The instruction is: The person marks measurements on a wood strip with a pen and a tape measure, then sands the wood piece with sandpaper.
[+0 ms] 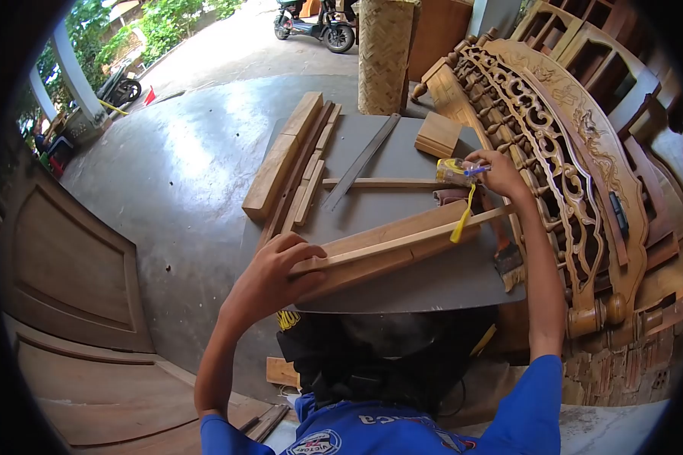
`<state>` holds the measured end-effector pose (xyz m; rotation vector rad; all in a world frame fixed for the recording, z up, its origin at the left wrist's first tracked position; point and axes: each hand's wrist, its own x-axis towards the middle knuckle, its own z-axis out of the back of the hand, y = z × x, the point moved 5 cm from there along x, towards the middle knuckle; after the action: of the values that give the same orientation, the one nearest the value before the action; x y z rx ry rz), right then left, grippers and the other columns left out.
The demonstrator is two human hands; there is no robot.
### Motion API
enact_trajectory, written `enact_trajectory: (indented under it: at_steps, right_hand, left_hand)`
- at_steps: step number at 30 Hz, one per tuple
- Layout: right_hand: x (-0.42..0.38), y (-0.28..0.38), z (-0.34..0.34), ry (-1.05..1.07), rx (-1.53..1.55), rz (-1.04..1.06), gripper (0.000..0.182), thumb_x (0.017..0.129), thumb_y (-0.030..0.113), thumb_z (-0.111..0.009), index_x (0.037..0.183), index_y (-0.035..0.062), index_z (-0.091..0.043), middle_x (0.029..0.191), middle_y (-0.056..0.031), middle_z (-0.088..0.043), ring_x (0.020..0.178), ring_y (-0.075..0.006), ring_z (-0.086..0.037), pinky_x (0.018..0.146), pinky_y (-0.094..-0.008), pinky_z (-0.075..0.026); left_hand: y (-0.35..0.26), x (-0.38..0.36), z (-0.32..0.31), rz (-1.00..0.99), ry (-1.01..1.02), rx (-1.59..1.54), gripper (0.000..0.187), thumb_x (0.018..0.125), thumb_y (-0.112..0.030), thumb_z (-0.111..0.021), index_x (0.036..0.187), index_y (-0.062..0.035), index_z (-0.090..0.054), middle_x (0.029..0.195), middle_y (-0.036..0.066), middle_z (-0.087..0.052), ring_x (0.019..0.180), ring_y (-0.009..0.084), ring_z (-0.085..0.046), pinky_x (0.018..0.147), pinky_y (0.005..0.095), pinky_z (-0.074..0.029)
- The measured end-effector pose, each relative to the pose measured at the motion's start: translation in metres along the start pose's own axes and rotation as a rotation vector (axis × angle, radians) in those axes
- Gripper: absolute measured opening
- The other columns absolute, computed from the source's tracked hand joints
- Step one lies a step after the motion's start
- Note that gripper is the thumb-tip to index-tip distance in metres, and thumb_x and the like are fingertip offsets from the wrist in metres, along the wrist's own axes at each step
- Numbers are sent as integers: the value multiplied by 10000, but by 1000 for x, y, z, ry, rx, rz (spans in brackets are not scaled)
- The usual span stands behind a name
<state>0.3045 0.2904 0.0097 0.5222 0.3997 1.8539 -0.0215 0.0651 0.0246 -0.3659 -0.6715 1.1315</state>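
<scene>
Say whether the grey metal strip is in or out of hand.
Out: the grey metal strip lies on the worktop, and neither the left hand nor the right hand touches it.

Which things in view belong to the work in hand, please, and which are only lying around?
Probably in the work:
wood strip, gripped by the left hand
blue pen, in the right hand
yellow tool, perhaps a tape measure, at that hand

Probably just lying around:
brush
carved panel
scooter
</scene>
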Motion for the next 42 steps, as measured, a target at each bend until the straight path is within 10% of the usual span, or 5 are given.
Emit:
enact_trajectory:
  at_steps: [5,8,12,22,42]
  right_hand:
    - [-33,64,17,-476,27,374,366,880,346,-526,919,-9,-605,791,-155,-621,643,-228,-621,586,-329,-482]
    - [-62,119,-1,-105,786,36,611,915,540,-296,944,3,-587,845,-92,-578,518,-123,-578,400,-188,-397]
    - [-76,163,-48,271,950,155,727,892,609,-182,960,-3,-569,812,-85,-513,573,-116,-581,448,-184,-410]
    - [-69,162,-95,361,1121,-108,633,909,577,-240,912,28,-556,602,-6,-480,478,-82,-502,409,-189,-365]
    - [-92,189,-82,-2,955,289,106,813,34,-518,909,-7,-502,861,-84,-556,835,-130,-582,750,-245,-463]
  left_hand:
    - [7,-9,5,-95,-16,48,186,750,-150,-678,902,-49,-639,804,91,-533,740,232,-538,691,335,-457]
    - [0,-14,-1,-183,-7,135,192,771,-154,-661,925,-42,-642,791,91,-517,717,221,-526,673,337,-453]
    - [-6,-15,-5,-227,-64,116,183,815,-174,-615,927,-30,-635,806,102,-506,752,240,-521,698,339,-446]
    - [23,-18,-8,-133,-90,-227,193,779,-150,-659,942,-50,-635,834,75,-520,779,189,-523,685,302,-439]
    - [3,-26,-10,-202,-306,-80,50,755,-46,-649,773,-5,-629,867,79,-598,781,232,-572,686,324,-476]
